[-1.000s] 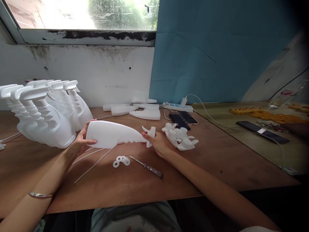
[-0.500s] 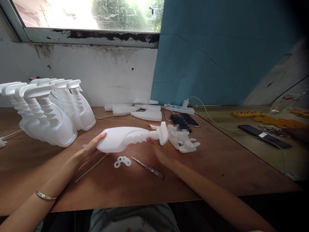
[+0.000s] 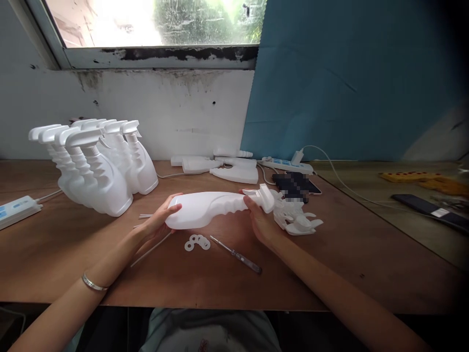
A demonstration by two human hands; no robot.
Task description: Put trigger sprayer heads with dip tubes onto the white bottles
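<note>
A white plastic spray bottle (image 3: 201,210) lies sideways in the air above the table, its trigger head (image 3: 266,198) pointing right. My left hand (image 3: 161,217) grips the base end, thumb on the near face. Around the neck, just below the trigger head, my right hand (image 3: 258,220) is closed. Beneath the bottle lie several white ring washers (image 3: 198,242) and a screwdriver (image 3: 236,254) with a clear handle. A thin tube (image 3: 150,250) rests near my left hand. Right of my right hand is a heap of loose white trigger heads (image 3: 298,220).
Several assembled spray bottles (image 3: 106,181) stand upright at the left. White bottles without heads (image 3: 234,171) lie along the wall. Power strips (image 3: 18,211) with cables sit left and back right. Dark phones (image 3: 293,185) lie behind the trigger heads; a black object (image 3: 432,210) is far right.
The view has swung left, so everything sits further right in the picture. My right hand's thumb now lies over the bottle's neck. Both hands keep hold of the bottle.
</note>
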